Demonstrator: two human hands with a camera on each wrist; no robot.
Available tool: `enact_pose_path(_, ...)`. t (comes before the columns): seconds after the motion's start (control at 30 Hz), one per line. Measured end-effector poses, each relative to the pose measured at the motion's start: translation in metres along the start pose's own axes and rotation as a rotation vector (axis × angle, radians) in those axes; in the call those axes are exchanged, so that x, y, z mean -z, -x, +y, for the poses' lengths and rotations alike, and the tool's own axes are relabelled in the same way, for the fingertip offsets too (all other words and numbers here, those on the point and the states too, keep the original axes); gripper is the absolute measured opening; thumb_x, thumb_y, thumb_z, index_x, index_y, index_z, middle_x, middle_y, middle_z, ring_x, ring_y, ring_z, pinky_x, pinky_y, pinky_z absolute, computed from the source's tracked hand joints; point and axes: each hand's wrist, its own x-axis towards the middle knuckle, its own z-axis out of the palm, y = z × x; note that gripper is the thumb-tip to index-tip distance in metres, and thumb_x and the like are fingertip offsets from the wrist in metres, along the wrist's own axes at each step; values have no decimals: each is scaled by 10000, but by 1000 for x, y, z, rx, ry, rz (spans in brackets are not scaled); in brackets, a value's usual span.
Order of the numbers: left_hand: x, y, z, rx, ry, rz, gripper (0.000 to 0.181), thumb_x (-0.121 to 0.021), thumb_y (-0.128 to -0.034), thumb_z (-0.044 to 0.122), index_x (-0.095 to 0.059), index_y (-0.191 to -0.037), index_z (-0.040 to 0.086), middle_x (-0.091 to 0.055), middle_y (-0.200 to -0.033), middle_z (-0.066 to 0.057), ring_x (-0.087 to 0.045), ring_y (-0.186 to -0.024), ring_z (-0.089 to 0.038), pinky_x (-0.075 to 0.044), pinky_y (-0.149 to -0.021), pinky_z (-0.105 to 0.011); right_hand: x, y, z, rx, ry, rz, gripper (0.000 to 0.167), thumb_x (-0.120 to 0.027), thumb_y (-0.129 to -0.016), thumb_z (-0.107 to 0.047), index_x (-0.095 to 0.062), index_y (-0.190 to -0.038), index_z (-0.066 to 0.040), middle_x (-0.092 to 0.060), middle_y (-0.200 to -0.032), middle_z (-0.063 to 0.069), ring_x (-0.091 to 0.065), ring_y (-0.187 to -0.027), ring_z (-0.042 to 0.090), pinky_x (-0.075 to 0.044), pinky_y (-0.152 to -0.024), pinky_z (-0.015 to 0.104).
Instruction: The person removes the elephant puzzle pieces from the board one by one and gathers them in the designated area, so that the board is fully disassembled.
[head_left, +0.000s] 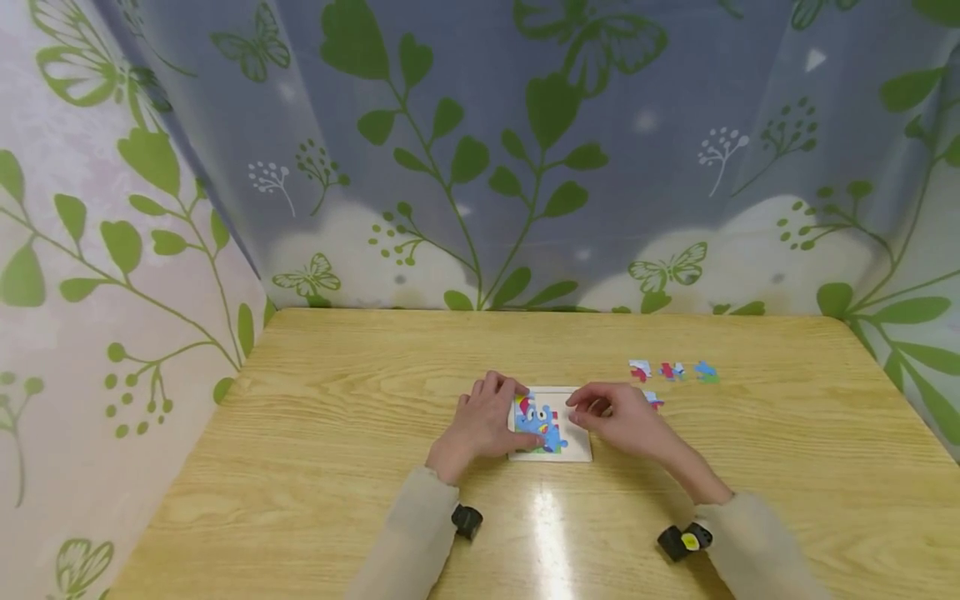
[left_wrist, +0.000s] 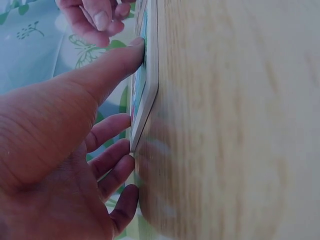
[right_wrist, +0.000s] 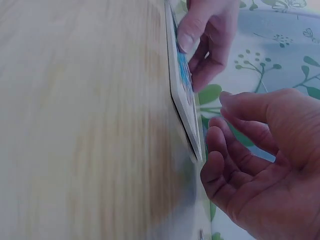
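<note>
Puzzle board (head_left: 577, 450) lies flat between the hands, looks past halfway: joined blue picture (head_left: 537, 412) fills the left hand's side, bare strip by the right. Left hand (head_left: 483, 419) unclenched, thumb pressing the picture. Right hand (head_left: 621, 418) over the board's edge, fingers loosely bent, no piece I can see. Left to fit: loose pieces (head_left: 707, 372) beyond right hand. Wood tabletop (head_left: 337, 417) under both; leaf-and-butterfly cloth (head_left: 468, 158) behind.

puzzle (head_left: 536, 421) is rocking mostly blue | table (head_left: 337, 400) is showing honey-tan woodgrain | backdrop (head_left: 465, 75) is sporting green leafy print
</note>
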Motion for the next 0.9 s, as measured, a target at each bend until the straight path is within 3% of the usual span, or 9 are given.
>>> enact_pose_path(0.3,1,1,-1,-1,3,-4,704,-786,-852,501,-515,-1406,162,-444,-1407,-107,-431,-1290,-313,-364,-1061,-527,-12,-13,-3,50,-3,-47,157,-702,-941,-85,-715,-1091,-39,-701,-897,31,-620,-795,119,-517,-713,228)
enact_pose_path(0.6,1,1,1,6,-6,-9,706,-781,-852,516,-515,-1406,167,-445,-1398,-101,-437,-1269,-306,-371,-1045,-515,-15,-22,-1,38,46,-84,261,-753,-906,-117,-720,-1155,-45,-669,-884,20,-559,-714,120,-450,-622,230)
enact_pose_path(0.9,0,0,0,7,-9,-5,705,-784,-848,523,-519,-1400,175,-451,-1374,-90,-439,-1239,-295,-369,-1030,-503,-16,-25,-1,64,75,-104,282,-799,-876,-149,-740,-1133,-49,-651,-879,9,-539,-726,118,-451,-651,235)
